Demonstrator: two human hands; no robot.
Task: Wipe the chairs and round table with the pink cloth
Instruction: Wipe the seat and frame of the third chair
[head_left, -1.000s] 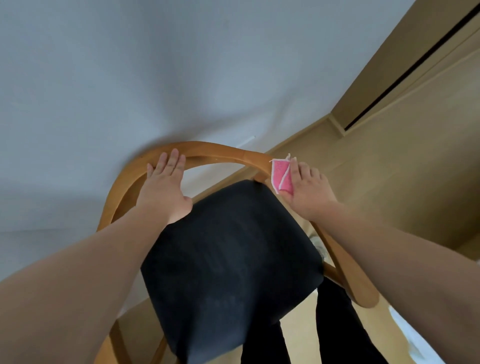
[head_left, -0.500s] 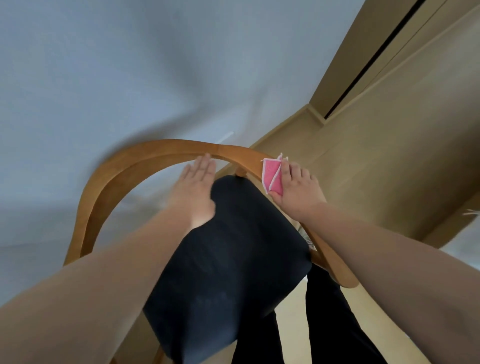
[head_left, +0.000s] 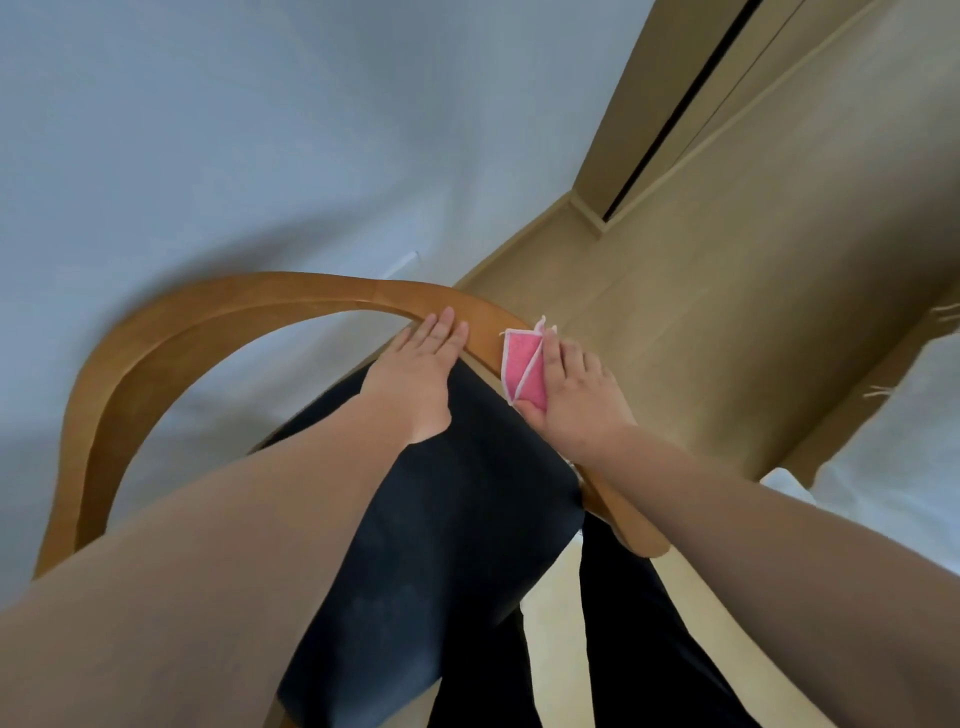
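A wooden chair with a curved backrest rail (head_left: 218, 306) and a dark seat cushion (head_left: 467, 545) stands right below me. My left hand (head_left: 418, 371) lies flat on the rail, fingers straight and together. Just to its right, my right hand (head_left: 574, 395) presses the folded pink cloth (head_left: 522, 366) against the rail's right part, with the thumb under the cloth and the fingers over it. The round table is out of sight.
A grey wall (head_left: 260, 130) rises close behind the chair. To the right lie a light wooden floor (head_left: 727, 312) and a sliding door track (head_left: 670, 114). My dark trouser legs (head_left: 639, 649) stand at the chair's front, and a pale fringed rug (head_left: 909, 405) lies at far right.
My left hand has slid rightward along the rail, from the left of its curve to close beside my right hand. My right hand and the cloth stay at the same spot on the rail.
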